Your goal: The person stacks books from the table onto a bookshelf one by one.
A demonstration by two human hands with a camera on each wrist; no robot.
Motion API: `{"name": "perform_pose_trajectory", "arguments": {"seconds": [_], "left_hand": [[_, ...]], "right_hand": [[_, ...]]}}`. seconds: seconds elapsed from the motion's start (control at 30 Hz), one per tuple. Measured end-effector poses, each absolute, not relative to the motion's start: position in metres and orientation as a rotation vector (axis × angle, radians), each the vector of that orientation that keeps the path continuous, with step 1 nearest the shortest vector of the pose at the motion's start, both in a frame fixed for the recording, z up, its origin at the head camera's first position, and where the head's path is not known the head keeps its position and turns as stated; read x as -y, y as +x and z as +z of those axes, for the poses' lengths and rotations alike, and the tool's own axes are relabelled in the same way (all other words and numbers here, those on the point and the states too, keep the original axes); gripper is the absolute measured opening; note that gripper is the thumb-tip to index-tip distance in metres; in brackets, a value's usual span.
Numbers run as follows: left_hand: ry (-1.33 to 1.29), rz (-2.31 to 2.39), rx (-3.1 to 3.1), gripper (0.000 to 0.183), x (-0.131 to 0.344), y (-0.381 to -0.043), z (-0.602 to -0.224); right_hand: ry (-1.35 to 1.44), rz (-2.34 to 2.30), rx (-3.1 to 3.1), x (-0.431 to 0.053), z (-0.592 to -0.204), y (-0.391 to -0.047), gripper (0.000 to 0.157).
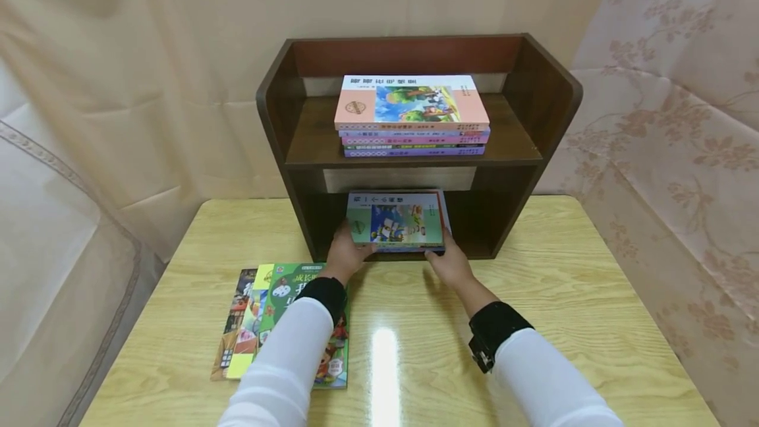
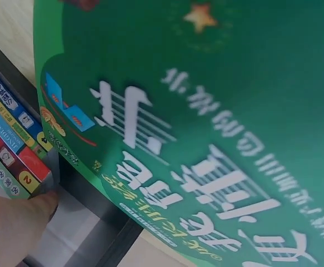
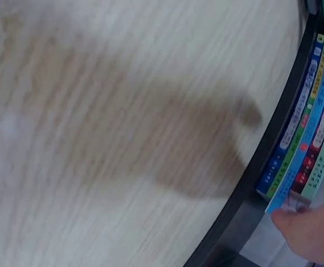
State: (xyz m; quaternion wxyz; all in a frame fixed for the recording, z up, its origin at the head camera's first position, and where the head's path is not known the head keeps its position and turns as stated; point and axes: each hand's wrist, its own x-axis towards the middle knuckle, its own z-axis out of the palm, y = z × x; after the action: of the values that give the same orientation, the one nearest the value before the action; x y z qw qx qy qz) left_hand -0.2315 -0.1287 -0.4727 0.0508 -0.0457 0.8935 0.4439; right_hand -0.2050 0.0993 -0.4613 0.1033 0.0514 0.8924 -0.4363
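A stack of several thin books point(image 1: 409, 216) lies on the lower level of a dark brown wooden shelf point(image 1: 536, 117), a green-covered book on top. At its front left corner my left hand point(image 1: 346, 252) grips the stack, fingers along the side and thumb at the front. My right hand point(image 1: 452, 265) holds the front right corner in the same way. In the left wrist view, the thumb point(image 2: 17, 228) lies against the end of the colourful spines point(image 2: 11, 133). The right wrist view has a thumb point(image 3: 312, 233) at the spines' other end, where one light-blue book juts out slightly.
Another stack of books point(image 1: 412, 111), pink cover uppermost, lies on the upper level. Larger picture books, a green one point(image 1: 290, 275) on top, overlap on the wooden table point(image 1: 563, 295) beneath my left forearm. Pale curtains point(image 1: 178, 84) hang behind and beside the table.
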Motion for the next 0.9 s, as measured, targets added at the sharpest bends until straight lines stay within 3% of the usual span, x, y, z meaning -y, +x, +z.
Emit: {"name": "perform_pose_trajectory", "arguments": {"seconds": [0.47,0.9], "left_hand": [[-0.056,1.403,-2.765,0.092,0.155,-0.183,-0.461],[-0.386,1.128,-2.952,0.094,0.204,-0.128,-0.456]], "right_hand": [[0.154,-1.491,-2.802,-0.077,-0.465,-0.177,0.091],[0.104,-1.575,-2.700,-0.048,-0.466,-0.151,0.096]]}}
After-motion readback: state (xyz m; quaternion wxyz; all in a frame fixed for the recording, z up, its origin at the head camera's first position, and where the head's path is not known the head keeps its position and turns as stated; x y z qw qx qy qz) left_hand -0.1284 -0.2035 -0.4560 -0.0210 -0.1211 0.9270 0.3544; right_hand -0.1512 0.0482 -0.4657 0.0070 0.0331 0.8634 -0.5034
